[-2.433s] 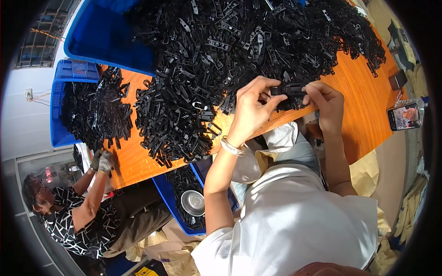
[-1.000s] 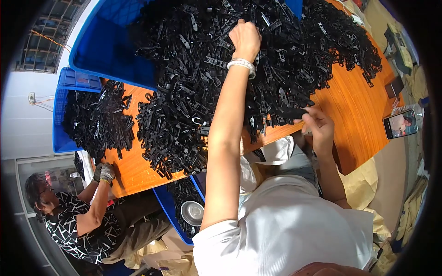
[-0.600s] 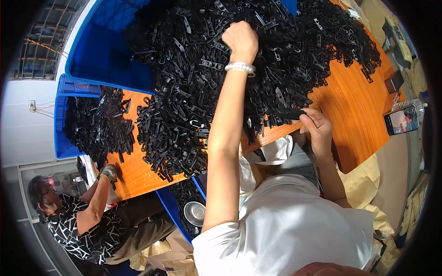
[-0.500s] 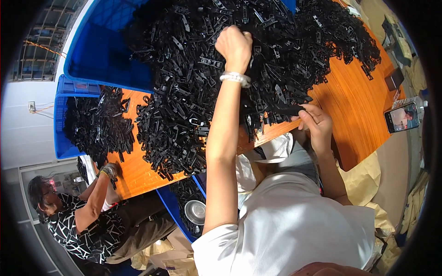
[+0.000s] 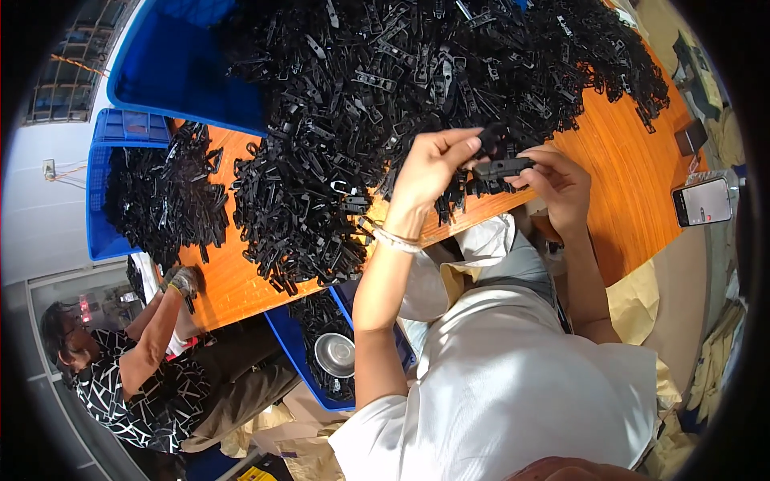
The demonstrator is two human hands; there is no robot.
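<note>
My left hand [image 5: 427, 175], with a pale bracelet on its wrist, pinches a small dark plastic piece [image 5: 494, 138] between thumb and fingers. Close beside it, my right hand [image 5: 561, 188] grips one end of a flat, narrow black plastic part [image 5: 504, 167]. The two pieces sit near each other over the table's front edge; whether they touch I cannot tell. Behind and under my hands spreads a big heap of black plastic parts [image 5: 385, 80], many of them long and slotted like clips.
A blue crate [image 5: 184, 80] lies tipped at the back left of the orange wooden table [image 5: 626, 176]. Left of it is a second blue crate [image 5: 100, 192] with more black parts. Below stands a bin with a metal bowl [image 5: 334, 354]. A phone [image 5: 703, 203] stands right; a co-worker [image 5: 136, 377] sits left.
My left hand has come back from the far heap toward my right hand, now with a dark piece in its fingers. My right hand has stayed near the table edge, still holding a black part.
</note>
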